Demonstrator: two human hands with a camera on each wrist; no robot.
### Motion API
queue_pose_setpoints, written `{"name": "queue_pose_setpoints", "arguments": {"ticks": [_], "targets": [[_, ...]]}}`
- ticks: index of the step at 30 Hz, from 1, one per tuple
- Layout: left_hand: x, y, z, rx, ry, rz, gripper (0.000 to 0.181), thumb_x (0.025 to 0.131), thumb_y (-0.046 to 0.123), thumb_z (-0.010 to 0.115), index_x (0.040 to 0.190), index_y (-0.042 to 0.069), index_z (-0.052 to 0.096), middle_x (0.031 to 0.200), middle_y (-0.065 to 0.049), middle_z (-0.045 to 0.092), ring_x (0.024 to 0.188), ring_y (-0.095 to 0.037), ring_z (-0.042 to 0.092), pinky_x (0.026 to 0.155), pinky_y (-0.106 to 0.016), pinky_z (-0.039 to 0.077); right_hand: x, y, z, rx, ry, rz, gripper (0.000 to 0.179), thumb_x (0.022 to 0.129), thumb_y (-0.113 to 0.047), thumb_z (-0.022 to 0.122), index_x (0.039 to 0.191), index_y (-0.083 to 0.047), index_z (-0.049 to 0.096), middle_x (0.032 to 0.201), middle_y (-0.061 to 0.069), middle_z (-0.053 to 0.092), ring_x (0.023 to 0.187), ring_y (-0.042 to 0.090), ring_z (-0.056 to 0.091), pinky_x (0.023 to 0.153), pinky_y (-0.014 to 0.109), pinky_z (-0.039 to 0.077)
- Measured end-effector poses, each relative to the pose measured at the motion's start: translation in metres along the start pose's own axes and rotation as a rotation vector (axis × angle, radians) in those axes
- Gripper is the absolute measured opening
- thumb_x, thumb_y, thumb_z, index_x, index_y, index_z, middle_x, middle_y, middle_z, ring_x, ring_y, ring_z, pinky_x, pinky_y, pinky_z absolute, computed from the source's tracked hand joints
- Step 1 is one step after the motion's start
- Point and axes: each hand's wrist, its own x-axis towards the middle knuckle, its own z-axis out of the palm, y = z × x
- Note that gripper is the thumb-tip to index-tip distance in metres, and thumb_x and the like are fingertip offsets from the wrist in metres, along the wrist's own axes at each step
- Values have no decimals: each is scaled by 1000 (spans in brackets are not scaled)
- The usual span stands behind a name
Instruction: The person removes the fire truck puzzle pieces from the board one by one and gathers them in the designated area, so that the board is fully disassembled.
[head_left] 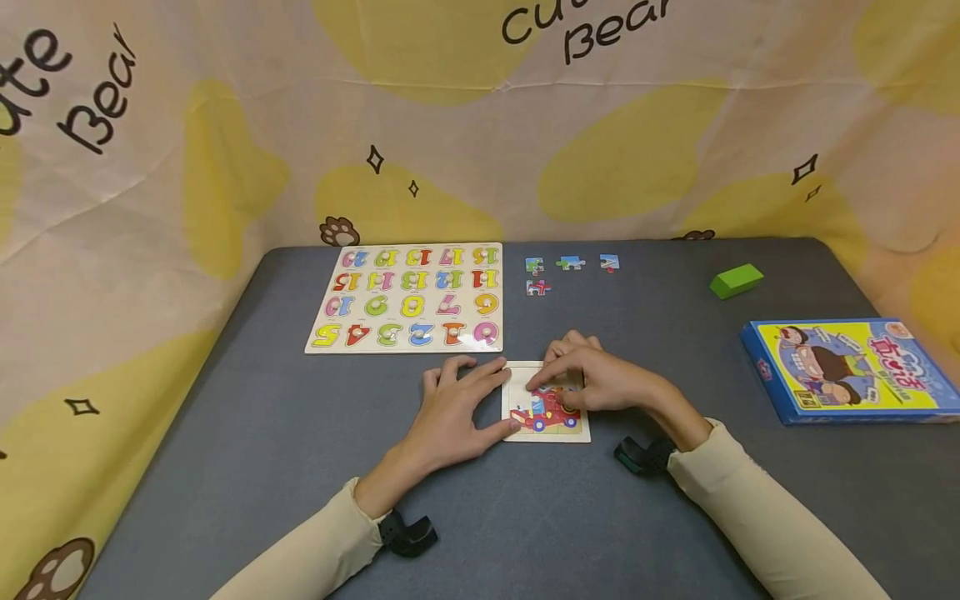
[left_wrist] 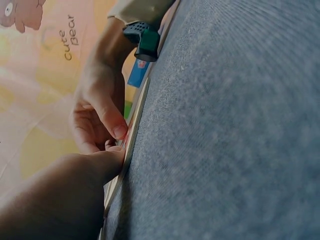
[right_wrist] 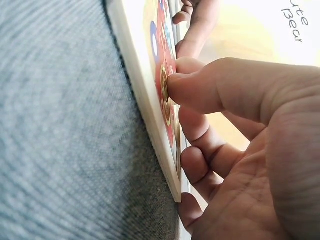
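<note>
A small jigsaw board (head_left: 551, 435) with a pale wooden frame lies on the table, showing a red vehicle with blue wheels. At its left side, my left hand (head_left: 453, 417) is spread, thumb at the lower left and fingertips near the upper left corner. My right hand (head_left: 611, 379) reaches over the upper right of the board. Its index fingertip touches the board's upper part, and the thumb (right_wrist: 192, 92) presses on the red picture in the right wrist view. Thumb and index finger stand apart. The right hand covers part of the picture.
Several loose jigsaw pieces (head_left: 571, 262) lie beyond the board. A number puzzle board (head_left: 393, 283) is at the back left. To the right are a green block (head_left: 737, 281) and a blue and yellow box (head_left: 855, 371). A patterned cloth (head_left: 480, 125) hangs behind the grey table (head_left: 637, 533).
</note>
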Motion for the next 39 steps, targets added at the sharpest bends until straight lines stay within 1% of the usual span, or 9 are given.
{"name": "queue_pose_setpoints", "arguments": {"ticks": [12, 20, 28, 39], "targets": [[0, 1, 0, -5, 1, -2, 70, 88, 57, 72, 146, 21, 58, 158, 4, 49, 140, -30, 38, 97, -53, 24, 0, 1, -1, -7, 11, -15, 36, 86, -6, 74, 114, -29, 79, 92, -8, 62, 88, 20, 37, 78, 40, 21], [-1, 1, -1, -10, 12, 5, 70, 88, 56, 73, 146, 20, 58, 157, 4, 50, 140, -31, 39, 97, -53, 24, 0, 0, -2, -28, 3, -18, 40, 86, -6, 72, 116, -31, 78, 101, -13, 70, 86, 19, 38, 77, 39, 21], [0, 1, -1, -14, 3, 3, 70, 88, 56, 73, 147, 20, 58, 158, 3, 49, 141, -31, 38, 99, -54, 23, -1, -1, -3, -28, -13, -40, 36, 82, -19, 81, 117, -27, 78, 97, -10, 66, 87, 19, 39, 78, 38, 22], [-1, 2, -2, -19, -1, 3, 70, 88, 55, 74, 146, 20, 58, 158, 3, 49, 140, -32, 38, 98, -54, 23, -1, 0, -2, -45, -14, -42, 37, 82, -21, 82, 118, -28, 77, 96, -11, 66, 87, 17, 38, 78, 38, 22]]}}
